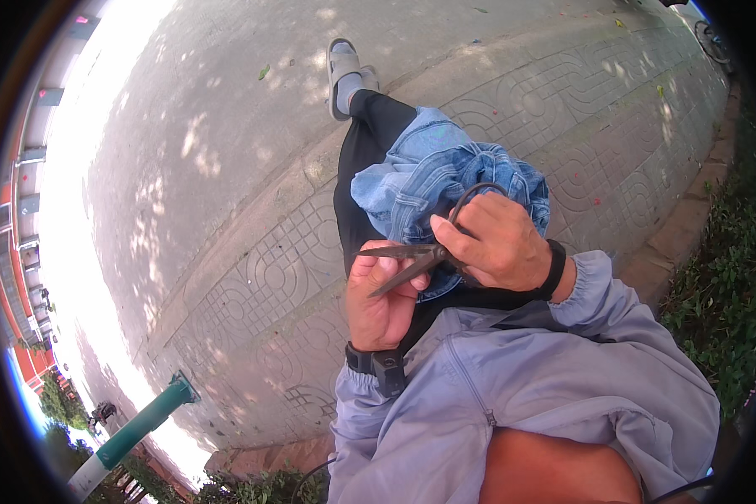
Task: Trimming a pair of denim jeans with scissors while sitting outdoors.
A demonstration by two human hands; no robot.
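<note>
My right hand (504,244) grips a pair of dark metal scissors (420,254), with its fingers and thumb at the looped handles. The blades stand apart and point left, over my left hand (380,302). My left hand is closed, thumb and fingers drawn together right beside the blades. Whatever it pinches, if anything, is too small or hidden to tell. Across my lap lies a bunched light blue denim garment (433,164), with stitched seams showing. Part of it is hidden behind the scissors and my right hand.
My leg in black trousers (357,202) stretches forward to a grey sandal (342,76) on the pavement. Patterned paving (269,286) surrounds me. A green and white post (143,424) stands at the lower left. Shrubs (714,294) grow behind a brick edging (680,227) on the right.
</note>
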